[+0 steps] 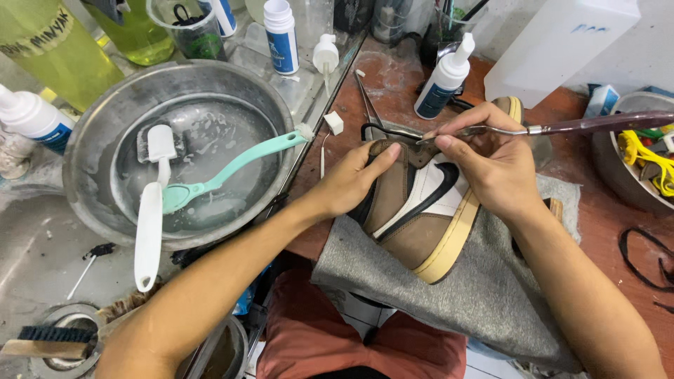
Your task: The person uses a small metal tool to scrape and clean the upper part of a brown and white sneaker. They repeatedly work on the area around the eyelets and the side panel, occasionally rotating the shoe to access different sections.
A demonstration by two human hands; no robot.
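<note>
A brown, white and black high-top sneaker [421,210] with a cream sole lies on its side on a grey cloth [491,295]. My left hand [354,179] grips the shoe's collar, thumb on top. My right hand [484,158] holds a thin metal tool with a purple handle [590,125], its tip touching the collar area near my left thumb.
A steel basin [98,140] at left holds foamy water, a white brush [151,224] and a teal brush [232,165]. White squeeze bottles [442,77] and scissors [368,105] stand behind the shoe. A bowl of yellow laces [646,158] sits right. A wooden brush [49,340] lies at the lower left.
</note>
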